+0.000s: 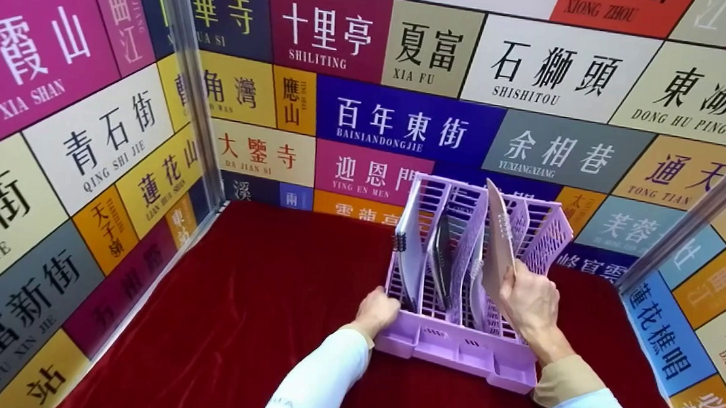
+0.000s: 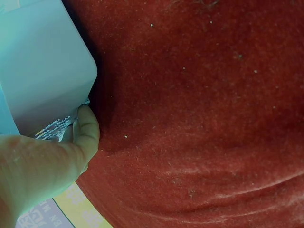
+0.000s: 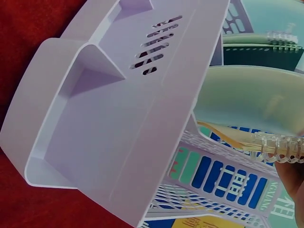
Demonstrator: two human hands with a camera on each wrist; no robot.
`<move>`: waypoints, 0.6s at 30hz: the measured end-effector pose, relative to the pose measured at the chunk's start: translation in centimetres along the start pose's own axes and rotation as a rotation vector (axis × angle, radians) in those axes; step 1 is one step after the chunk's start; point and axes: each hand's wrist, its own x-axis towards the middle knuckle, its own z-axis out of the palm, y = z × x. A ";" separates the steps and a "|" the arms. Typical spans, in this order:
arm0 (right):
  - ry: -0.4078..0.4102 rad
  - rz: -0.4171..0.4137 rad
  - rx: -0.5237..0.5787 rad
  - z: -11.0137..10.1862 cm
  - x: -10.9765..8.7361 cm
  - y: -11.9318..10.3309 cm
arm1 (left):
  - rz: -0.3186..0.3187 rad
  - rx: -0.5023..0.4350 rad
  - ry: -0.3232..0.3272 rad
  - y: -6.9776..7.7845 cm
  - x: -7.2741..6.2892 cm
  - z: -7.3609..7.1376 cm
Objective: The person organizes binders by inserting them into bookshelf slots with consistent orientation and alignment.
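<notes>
A light purple desktop file rack [image 1: 435, 358] with slatted dividers stands on the dark red cloth, several notebooks upright in its slots. My left hand [image 1: 379, 309] grips its front left corner; in the left wrist view the fingers [image 2: 87, 130] curl at the rack's edge. My right hand [image 1: 530, 304] holds a tan-covered spiral notebook [image 1: 498, 239], tilted and partly raised above a right-hand slot. Its clear coil [image 3: 280, 148] shows beside my fingers in the right wrist view. A pale spiral notebook [image 1: 407, 254] fills the leftmost slot, and a dark notebook [image 1: 441, 260] stands in another.
Red velvet cloth [image 1: 249, 299] covers the table around the rack. Panels printed with colourful place-name signs [image 1: 403, 115] rise behind and on both sides. Shallow trays [image 3: 90, 114] run along the rack's front.
</notes>
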 end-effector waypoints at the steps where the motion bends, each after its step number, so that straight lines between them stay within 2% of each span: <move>1: -0.010 0.006 -0.001 0.2 0.0 0.1 | 0.002 0.002 0.005 0.0 0.0 0.0; 18: -0.106 0.016 -0.075 2.7 -0.8 1.0 | -0.013 -0.005 -0.004 0.1 -0.1 -0.1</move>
